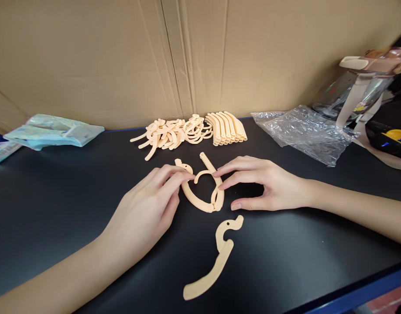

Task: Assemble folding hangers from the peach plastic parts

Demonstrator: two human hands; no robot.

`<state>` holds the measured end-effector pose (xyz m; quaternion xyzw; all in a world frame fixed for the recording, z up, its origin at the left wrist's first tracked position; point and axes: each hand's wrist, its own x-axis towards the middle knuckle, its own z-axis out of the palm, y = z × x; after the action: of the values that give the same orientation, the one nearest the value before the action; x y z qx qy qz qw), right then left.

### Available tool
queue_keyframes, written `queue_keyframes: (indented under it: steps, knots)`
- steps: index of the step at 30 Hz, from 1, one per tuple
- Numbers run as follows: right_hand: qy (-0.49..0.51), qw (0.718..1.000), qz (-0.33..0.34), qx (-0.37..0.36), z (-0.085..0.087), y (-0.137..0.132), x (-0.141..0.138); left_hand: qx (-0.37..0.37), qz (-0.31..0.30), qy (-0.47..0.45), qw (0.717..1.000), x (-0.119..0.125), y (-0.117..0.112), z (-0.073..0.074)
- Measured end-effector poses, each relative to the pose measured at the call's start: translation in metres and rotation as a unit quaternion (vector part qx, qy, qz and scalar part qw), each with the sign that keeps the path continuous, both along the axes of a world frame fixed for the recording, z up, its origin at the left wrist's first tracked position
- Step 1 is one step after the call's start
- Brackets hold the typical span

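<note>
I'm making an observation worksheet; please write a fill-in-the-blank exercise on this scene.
The left hand and right hand touch joined pale pieces on a tabletop coloured ____.
In the picture, the neat stack lies to the ____ of the jumbled pile.
The blue-and-white packet lies on the picture's ____ side.
The brown backdrop is made of ____.

Missing words: black; right; left; cardboard.

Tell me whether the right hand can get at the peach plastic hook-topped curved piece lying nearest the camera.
Likely yes: only flat black tabletop shows between the right hand and that hook-topped piece, though the hand's fingers seem to be touching a V-shaped peach plastic assembly.
</note>
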<state>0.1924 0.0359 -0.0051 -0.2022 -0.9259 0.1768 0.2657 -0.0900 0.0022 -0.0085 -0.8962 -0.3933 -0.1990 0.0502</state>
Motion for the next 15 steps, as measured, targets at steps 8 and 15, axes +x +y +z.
queue_keyframes:
  steps: [8,15]
  knots:
    - [-0.012,1.000,0.011,0.000,-0.0012,-0.0016,0.0004,0.060,-0.030,0.073,0.995,0.0046,-0.0016,0.0028]
    - [-0.042,0.997,0.006,0.066,-0.0033,-0.0007,-0.0007,0.136,-0.065,0.116,0.982,0.0043,-0.0026,0.0049]
